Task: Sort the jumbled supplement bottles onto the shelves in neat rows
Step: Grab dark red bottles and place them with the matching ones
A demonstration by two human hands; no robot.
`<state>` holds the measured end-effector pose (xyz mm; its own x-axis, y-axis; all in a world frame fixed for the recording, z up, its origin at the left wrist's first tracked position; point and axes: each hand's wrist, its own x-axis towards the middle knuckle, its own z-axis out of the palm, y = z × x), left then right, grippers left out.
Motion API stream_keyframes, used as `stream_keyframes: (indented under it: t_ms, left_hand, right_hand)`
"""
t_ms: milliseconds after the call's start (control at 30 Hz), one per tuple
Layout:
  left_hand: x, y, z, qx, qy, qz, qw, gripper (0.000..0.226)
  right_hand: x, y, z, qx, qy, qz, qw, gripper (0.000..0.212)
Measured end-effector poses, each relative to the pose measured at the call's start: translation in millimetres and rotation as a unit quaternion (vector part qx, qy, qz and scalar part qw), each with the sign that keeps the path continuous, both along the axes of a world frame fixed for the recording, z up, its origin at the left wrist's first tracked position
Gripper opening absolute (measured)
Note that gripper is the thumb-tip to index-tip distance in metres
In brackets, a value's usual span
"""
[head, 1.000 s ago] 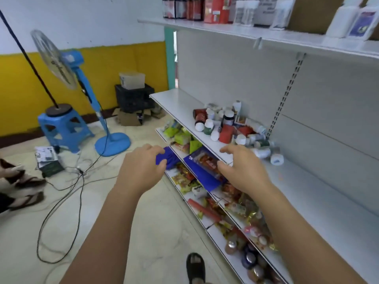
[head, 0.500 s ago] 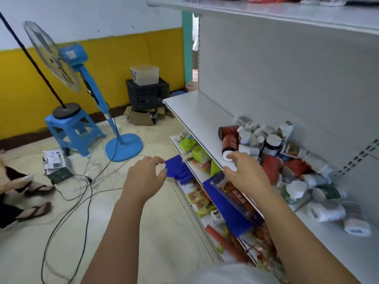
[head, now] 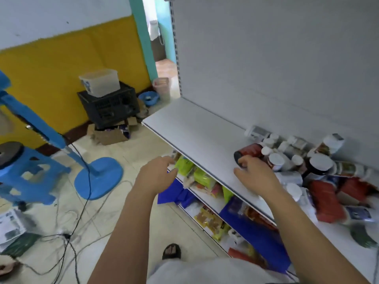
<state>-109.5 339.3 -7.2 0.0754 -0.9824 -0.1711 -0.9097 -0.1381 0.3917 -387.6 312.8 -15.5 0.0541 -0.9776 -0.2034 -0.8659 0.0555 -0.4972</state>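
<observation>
The right hand has moved farther in over the white shelf since half a second ago, and the left hand has come up closer to the shelf's front edge. The right hand's fingers are curled against the black cap of a red bottle lying on its side, with the thumb stretched out apart, low over the shelf. Whether they actually grip the cap cannot be told. That red bottle sits at the left edge of the jumbled pile of supplement bottles (white caps, red labels, most tipped over), heaped against the shelf's back panel. The left hand hangs loosely spread and holds nothing, in front of green packets on the lower shelf. A blue fan base stands on the floor to the left.
</observation>
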Motion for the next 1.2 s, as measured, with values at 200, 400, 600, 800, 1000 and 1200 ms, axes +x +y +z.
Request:
stream_keyframes:
  t_ms: [200, 400, 600, 800, 1000, 1200]
  left_hand:
    - [-8, -120, 5, 0.024, 0.016, -0.201, 0.979, 0.036]
    - [-85, -180, -5, 0.064, 0.033, -0.355, 0.932, 0.043]
    - [-153, -190, -34, 0.115, 0.128, -0.344, 0.923, 0.049]
    - [-180, -205, -67, 0.201, 0.156, -0.313, 0.915, 0.045]
    - [-159, -211, -72, 0.291, 0.317, -0.180, 0.885, 0.038]
    - [-119, -205, -24, 0.292, 0.445, -0.167, 0.830, 0.017]
  right_hand:
    - [15, -15, -14, 0.025, -0.008, -0.193, 0.981, 0.031]
    - [10, 7, -27, 0.015, 0.095, -0.309, 0.946, 0.043]
    - [9, 5, -36, 0.072, 0.232, -0.312, 0.918, 0.046]
    - [7, -5, -50, 0.040, 0.244, -0.327, 0.912, 0.048]
    - [-1, 0, -31, -0.055, -0.017, -0.424, 0.904, 0.069]
    - [11, -4, 2, -0.192, -0.298, -0.524, 0.775, 0.071]
